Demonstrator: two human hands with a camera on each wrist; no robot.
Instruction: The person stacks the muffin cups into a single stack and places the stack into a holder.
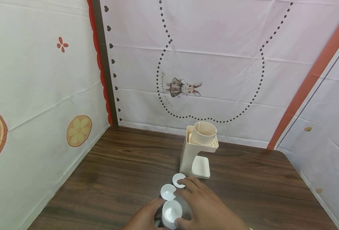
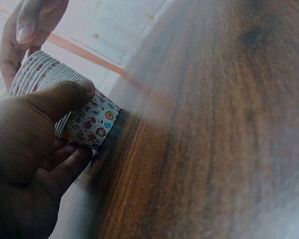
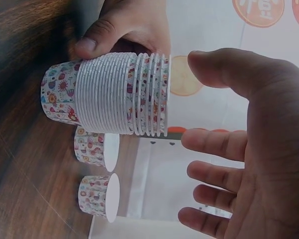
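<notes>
A tall stack of small paper cups [image 3: 102,94] with a colourful flower print and white insides stands near the table's front edge. My left hand [image 2: 35,134] grips it low down, the thumb pressed on one side and the fingers round the other. My right hand [image 3: 239,134] hovers at the stack's top rim, its fingers apart and relaxed, holding nothing. Two single cups of the same print, a nearer cup [image 1: 168,192] and a farther cup [image 1: 178,180], stand upright in a row behind the stack. In the head view, the right fingers partly cover the farther one.
Behind the cups stands a cream plastic stand [image 1: 188,156] with a round, open-topped cylinder [image 1: 204,134] on top and a flat square base. The dark wood table [image 1: 100,185] is bordered by printed cloth walls [image 1: 215,64] at the back and sides.
</notes>
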